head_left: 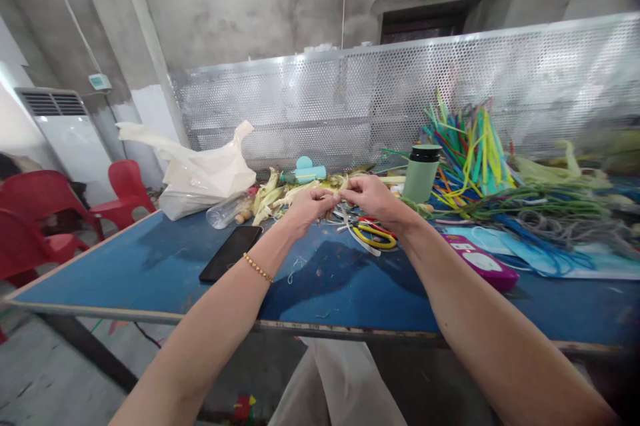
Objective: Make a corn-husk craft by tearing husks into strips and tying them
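Note:
Over the middle of the blue table my left hand (311, 207) and my right hand (369, 197) meet fingertip to fingertip, both closed in a pinch. A thin pale yellow-green strip (343, 182), like dried corn husk, rises from between their fingers; its lower part is hidden. Behind and left of my left hand lie pale corn husks (270, 197). Yellow-handled scissors or pliers (375, 237) rest below my right hand, beside a white strip (367, 246). A black phone (231, 254) lies left of my left forearm.
At the left stand a white plastic bag (207, 176) and a clear bottle (227, 211) on its side. To the right are a green cup with black lid (421, 176), colourful strips (483, 153), a purple device (483, 263) and blue masks (530, 249). A perforated metal panel (300, 106) backs the table.

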The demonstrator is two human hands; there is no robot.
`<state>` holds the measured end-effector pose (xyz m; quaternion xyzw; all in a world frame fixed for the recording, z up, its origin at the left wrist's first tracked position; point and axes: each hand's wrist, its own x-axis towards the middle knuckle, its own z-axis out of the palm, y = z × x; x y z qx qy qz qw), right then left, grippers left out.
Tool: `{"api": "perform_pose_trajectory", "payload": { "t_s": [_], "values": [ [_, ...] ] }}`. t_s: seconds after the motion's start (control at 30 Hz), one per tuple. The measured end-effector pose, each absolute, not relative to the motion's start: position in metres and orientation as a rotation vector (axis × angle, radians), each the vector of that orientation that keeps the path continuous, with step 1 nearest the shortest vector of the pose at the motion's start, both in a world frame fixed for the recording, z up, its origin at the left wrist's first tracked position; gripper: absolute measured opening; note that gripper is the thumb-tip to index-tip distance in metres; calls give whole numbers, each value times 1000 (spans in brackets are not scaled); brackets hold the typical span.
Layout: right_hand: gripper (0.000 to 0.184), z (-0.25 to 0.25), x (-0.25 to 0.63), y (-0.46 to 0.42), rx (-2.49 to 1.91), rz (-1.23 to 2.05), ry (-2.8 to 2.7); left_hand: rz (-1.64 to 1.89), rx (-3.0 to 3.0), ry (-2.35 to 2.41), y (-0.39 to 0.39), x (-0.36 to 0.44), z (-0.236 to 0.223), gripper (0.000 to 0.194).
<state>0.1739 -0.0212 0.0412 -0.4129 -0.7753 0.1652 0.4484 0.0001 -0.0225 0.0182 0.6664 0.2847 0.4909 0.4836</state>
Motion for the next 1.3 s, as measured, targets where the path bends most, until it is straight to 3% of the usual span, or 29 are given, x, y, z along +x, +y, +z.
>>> {"api": "perform_pose_trajectory", "payload": {
  "t_s": [0.23, 0.63, 1.13, 1.3],
  "values": [
    [31, 43, 175, -22, -1028, 409, -2010, 1241, 1805, 739, -16, -3, 15, 28],
    [30, 38, 174, -17, -1039, 689, -1851, 1199, 1798, 892, -19, -1, 16, 21],
    [29, 39, 165, -15, -1054, 375, -1840, 1326, 1605, 841, -15, 4, 13, 16],
    [27, 39, 165, -13, -1049, 456, -1815, 1315, 1566, 807, -18, 2, 18, 19]
  ]
}}
